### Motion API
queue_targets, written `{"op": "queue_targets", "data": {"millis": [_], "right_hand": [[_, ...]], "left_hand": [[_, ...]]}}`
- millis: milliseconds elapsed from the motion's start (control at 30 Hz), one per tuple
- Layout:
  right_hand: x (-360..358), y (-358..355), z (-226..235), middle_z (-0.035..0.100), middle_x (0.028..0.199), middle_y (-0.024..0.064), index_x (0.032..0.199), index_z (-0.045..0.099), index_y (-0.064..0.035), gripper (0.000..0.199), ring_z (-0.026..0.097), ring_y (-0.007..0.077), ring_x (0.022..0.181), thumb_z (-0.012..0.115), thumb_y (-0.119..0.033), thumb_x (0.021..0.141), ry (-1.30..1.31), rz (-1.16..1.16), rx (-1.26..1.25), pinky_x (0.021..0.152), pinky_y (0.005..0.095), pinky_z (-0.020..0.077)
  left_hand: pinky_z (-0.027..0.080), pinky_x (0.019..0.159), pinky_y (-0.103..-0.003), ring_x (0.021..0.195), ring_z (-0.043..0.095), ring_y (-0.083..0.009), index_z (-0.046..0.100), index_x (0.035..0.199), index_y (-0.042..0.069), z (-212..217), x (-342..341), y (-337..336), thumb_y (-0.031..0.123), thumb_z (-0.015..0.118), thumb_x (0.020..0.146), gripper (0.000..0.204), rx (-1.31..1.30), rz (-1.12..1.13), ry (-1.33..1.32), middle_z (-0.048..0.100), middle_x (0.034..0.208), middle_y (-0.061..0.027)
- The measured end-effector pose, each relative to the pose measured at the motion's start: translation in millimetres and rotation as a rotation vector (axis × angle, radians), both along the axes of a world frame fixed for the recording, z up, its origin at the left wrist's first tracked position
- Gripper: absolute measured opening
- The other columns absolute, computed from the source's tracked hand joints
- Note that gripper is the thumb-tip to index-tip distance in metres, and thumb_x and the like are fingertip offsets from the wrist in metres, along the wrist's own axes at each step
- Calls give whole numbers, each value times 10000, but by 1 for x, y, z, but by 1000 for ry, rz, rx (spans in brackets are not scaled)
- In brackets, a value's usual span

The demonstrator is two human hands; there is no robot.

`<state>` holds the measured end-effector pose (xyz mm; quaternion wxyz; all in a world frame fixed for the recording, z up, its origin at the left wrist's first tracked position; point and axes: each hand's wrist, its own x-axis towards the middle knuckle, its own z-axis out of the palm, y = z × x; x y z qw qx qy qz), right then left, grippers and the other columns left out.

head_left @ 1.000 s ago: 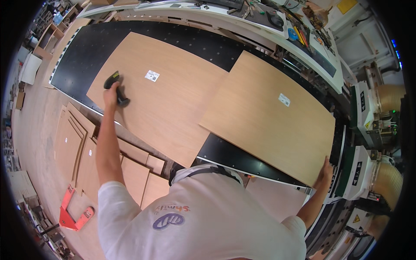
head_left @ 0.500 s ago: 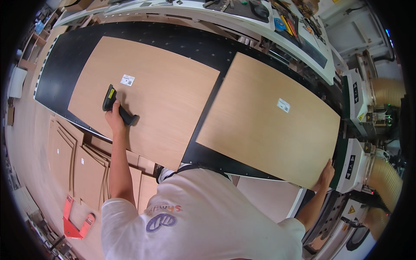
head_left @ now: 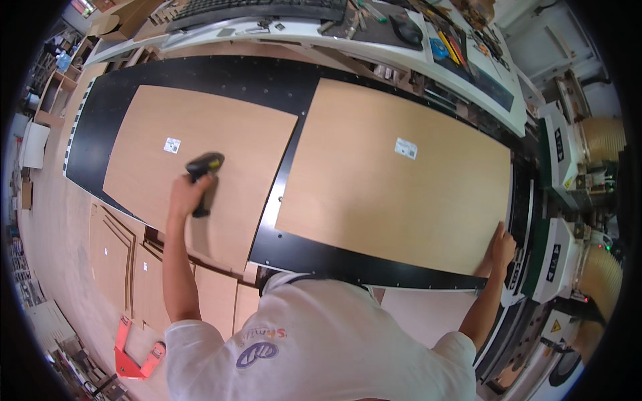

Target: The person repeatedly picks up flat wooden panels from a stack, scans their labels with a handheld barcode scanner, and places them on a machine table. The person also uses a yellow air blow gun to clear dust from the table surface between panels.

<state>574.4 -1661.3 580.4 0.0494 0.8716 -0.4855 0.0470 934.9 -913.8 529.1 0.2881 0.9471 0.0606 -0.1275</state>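
My left hand (head_left: 186, 194) is closed round the handle of a black handheld barcode scanner (head_left: 205, 164), its head tipped to the right. The scanner is above a light-brown wooden panel (head_left: 221, 127) with a white label (head_left: 172, 145), which lies flat on a black table (head_left: 100, 140). A second wooden panel (head_left: 374, 194) lies to its right across a narrow gap, with its own white label (head_left: 406, 148). At this panel's near right corner, my right hand (head_left: 503, 248) grips the edge; some of its fingers are hidden.
Machine heads (head_left: 554, 260) with ribbed hoses stand at the right. Beyond the table runs a white desk (head_left: 301, 43) with a keyboard (head_left: 261, 13), a mouse (head_left: 405, 30) and tools. Stacked panels (head_left: 114, 260) and a red pallet jack (head_left: 134, 364) are at the lower left.
Both panels have slid left along the black table, my right hand staying at the right panel's edge. My left hand has swung the scanner right, away from the left panel's label.
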Motion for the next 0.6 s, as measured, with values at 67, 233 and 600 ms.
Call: {"op": "queue_targets", "data": {"millis": [67, 233, 600], "right_hand": [[6, -4, -4, 731, 905, 216, 939, 722, -30, 479, 704, 424, 832, 537, -466, 1006, 334, -6, -141, 719, 554, 547], [170, 61, 53, 689, 873, 175, 961, 651, -53, 312, 684, 405, 828, 603, -361, 981, 21, 333, -235, 683, 518, 536], [513, 199, 74, 520, 1353, 244, 1353, 587, -101, 550, 510, 457, 1231, 737, -281, 855, -611, 758, -15, 1048, 511, 443]], "left_hand": [[537, 788, -472, 869, 699, -448, 676, 939, -142, 3, -2, -16, 524, 690, 828, 676, 129, -15, 20, 688, 841, -318], [504, 695, -478, 766, 663, -418, 660, 840, -39, 47, 12, -7, 611, 694, 855, 652, 530, -160, -100, 653, 758, -246], [577, 710, -506, 821, 670, -472, 563, 1150, 25, 142, 206, -334, 322, 623, 964, 355, 6, -493, -941, 523, 1265, -297]]}}
